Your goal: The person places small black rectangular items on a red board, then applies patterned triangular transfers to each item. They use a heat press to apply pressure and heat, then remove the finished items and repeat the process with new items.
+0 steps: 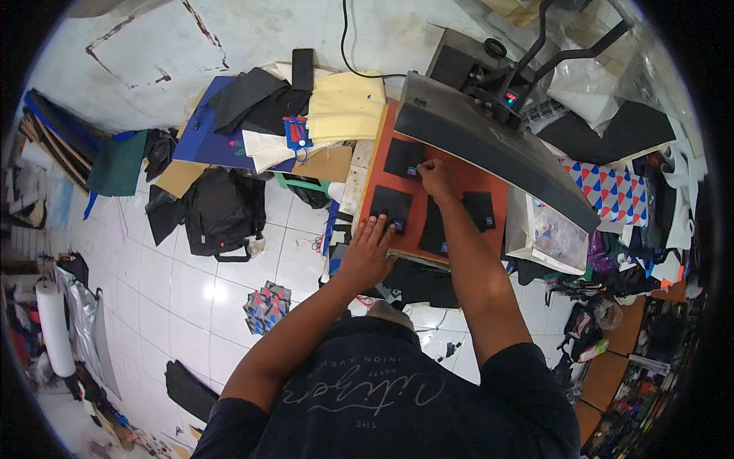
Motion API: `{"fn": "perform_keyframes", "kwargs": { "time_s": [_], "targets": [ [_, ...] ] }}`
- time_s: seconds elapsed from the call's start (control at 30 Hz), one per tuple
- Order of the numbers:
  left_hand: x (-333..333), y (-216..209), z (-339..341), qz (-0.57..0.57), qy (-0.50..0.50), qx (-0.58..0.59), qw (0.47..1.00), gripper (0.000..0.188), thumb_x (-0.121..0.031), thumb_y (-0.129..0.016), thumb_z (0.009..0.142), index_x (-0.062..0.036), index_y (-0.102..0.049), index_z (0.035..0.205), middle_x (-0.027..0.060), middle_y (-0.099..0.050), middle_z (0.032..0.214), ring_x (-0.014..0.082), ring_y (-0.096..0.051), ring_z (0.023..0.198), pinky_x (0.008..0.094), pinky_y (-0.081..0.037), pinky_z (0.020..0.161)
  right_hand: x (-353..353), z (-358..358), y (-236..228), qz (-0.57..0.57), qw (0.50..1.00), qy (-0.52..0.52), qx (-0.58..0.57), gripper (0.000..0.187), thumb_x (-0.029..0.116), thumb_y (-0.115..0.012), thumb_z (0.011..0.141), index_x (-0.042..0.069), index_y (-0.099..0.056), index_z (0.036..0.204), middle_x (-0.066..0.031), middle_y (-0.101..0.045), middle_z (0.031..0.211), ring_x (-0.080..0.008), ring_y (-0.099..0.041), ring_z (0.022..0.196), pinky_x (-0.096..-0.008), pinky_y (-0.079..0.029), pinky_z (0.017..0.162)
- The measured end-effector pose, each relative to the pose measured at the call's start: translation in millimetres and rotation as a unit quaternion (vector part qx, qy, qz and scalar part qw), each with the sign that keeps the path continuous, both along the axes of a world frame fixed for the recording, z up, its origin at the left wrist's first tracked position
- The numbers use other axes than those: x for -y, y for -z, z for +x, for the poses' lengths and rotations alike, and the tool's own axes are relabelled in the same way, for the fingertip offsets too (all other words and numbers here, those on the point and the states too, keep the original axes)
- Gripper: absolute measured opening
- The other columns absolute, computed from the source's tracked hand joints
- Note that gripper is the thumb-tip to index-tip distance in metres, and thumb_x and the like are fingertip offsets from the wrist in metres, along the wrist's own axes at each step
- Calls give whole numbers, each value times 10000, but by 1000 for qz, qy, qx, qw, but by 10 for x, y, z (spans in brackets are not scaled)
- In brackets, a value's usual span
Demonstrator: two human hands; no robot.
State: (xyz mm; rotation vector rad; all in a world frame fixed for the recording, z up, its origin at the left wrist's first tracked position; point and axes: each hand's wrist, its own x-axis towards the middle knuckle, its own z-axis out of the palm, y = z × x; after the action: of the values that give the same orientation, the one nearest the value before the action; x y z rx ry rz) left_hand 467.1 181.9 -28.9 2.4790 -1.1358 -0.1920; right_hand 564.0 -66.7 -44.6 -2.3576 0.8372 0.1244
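On the orange-red pad [480, 179] of a heat press lie several black fabric pieces, each with a small blue label near a corner. My left hand [364, 258] rests with fingers stretched out on the lower edge of the near-left black piece [390, 200]. At the labelled corner of the far-left black piece [399, 156], my right hand [439, 182] has its fingertips pinched together; whatever they hold is too small to make out. My right forearm partly covers the middle black piece [432, 228]. Another black piece [479, 203] lies to its right.
The press's dark upper plate [489, 145] is raised, slanting over the pad's far right side. Cream cloth [348, 105], black sheets and a phone [303, 69] lie to the left. A white box [535, 237] stands right of the pad. A black backpack [223, 210] lies on the tiled floor.
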Motion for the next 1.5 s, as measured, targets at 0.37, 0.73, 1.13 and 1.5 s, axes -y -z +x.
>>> {"fn": "perform_keyframes", "kwargs": {
  "time_s": [0.37, 0.73, 1.13, 1.5],
  "targets": [
    [107, 90, 152, 22, 67, -36, 997, 700, -416, -565, 870, 22, -392, 1387, 235, -310, 1482, 362, -299, 1383, 439, -212, 1150, 76, -93, -47, -24, 999, 0, -31, 351, 414, -608, 848, 147, -657, 1071, -114, -686, 1035, -312, -639, 1019, -432, -479, 871],
    [62, 29, 298, 21, 115, -56, 992, 648, -321, -625, 825, -8, -436, 1361, 209, -320, 1486, 349, -305, 1385, 435, -237, 1146, 251, -160, 187, -113, 989, -10, 96, 299, 321, -649, 846, 82, -625, 1024, -112, -690, 936, -304, -658, 938, -428, -496, 849],
    [482, -113, -289, -160, -60, -2, 985, 334, -109, -660, 748, -33, -618, 1070, 136, -581, 933, 349, -582, 883, 447, -461, 771, 1286, -1624, -256, -109, 993, -17, 33, 673, 487, -737, 735, 71, -555, 1231, -221, -599, 1162, -394, -568, 1103, -483, -460, 915],
    [1464, -27, -457, -38, -261, -56, 963, 596, -294, -710, 786, 50, -480, 1215, 267, -522, 1108, 431, -513, 1069, 487, -423, 942, 1392, -1619, -157, -27, 993, 14, -116, 799, 551, -773, 665, 70, -537, 1258, -212, -577, 1202, -380, -550, 1153, -489, -468, 930]
  ]
}}
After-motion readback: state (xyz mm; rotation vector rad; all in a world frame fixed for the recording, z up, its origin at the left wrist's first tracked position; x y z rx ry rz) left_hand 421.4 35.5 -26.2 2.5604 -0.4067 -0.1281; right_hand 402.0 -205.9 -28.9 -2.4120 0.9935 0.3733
